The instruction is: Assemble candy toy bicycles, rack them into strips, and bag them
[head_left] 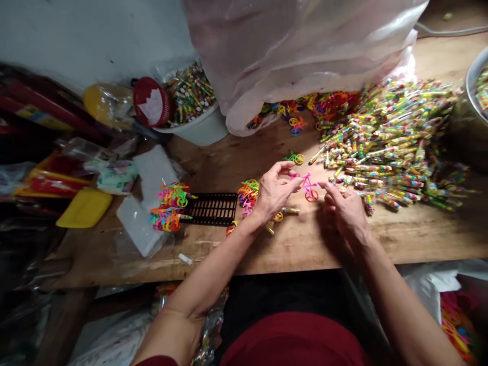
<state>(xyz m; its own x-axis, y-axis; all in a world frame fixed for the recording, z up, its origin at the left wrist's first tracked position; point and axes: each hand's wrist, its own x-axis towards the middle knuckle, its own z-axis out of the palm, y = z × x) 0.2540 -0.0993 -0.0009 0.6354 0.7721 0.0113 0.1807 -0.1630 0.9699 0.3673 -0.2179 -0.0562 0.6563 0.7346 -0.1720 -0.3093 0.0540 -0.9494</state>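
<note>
A pink toy bicycle (307,184) with a red wheel is between my hands above the wooden table. My left hand (275,190) grips its left end between thumb and fingers. My right hand (345,206) has its fingers pinched near the bicycle's right end; whatever they hold is too small to name. Behind them lies a green toy bicycle (295,158) with a yellow wheel. Several colourful toy bicycles (248,192) lie to the left of my left hand, partly hidden by it. One wrapped stick (291,210) rests near my left wrist.
Wrapped sticks (385,147) are heaped at the right, beside a metal pot (473,101). A black rack (211,209) with toy bicycles (170,213) at its left end lies on the table (263,254). Behind stand a white tub (202,127) and a large plastic bag (301,46).
</note>
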